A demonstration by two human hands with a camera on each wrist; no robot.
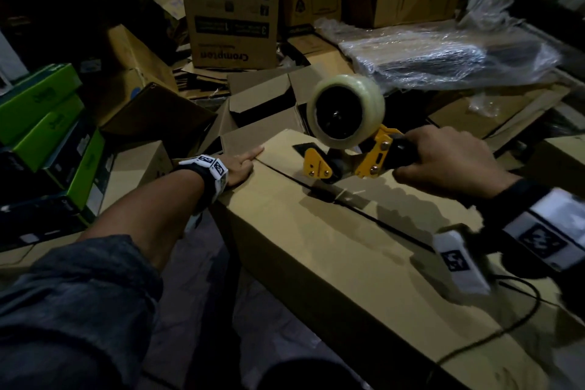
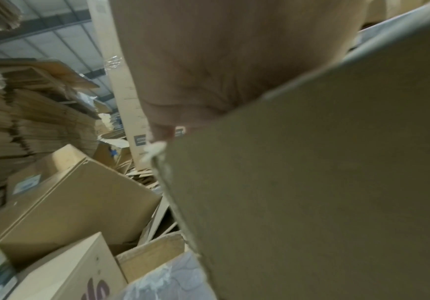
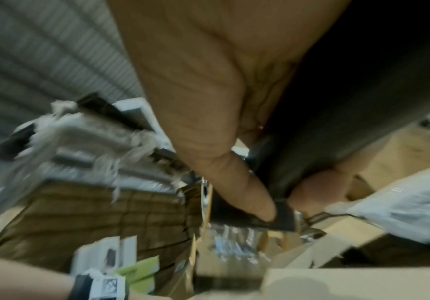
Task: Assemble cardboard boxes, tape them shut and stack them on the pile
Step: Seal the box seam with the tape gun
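A long brown cardboard box (image 1: pixel 319 250) lies in front of me with its top flaps folded together, the seam running along its length. My left hand (image 1: pixel 245 165) lies flat on the far left corner of the box top, fingers straight; in the left wrist view the palm (image 2: pixel 208 71) presses on the box edge (image 2: pixel 311 182). My right hand (image 1: pixel 443 161) grips the black handle of a yellow tape dispenser (image 1: pixel 348 149) carrying a clear tape roll (image 1: pixel 346 111). The dispenser's front end sits on the seam near the far end. In the right wrist view, fingers (image 3: pixel 234 172) wrap the dark handle (image 3: pixel 324 121).
An open-topped box (image 1: pixel 266 104) stands just beyond. Tall printed cartons (image 1: pixel 231 6) and plastic-wrapped goods (image 1: pixel 443 54) crowd the back. Green and black boxes (image 1: pixel 47 123) are stacked at left. Flattened cardboard stacks (image 2: pixel 29 121) rise on the left. A cable (image 1: pixel 506 320) trails over the near box top.
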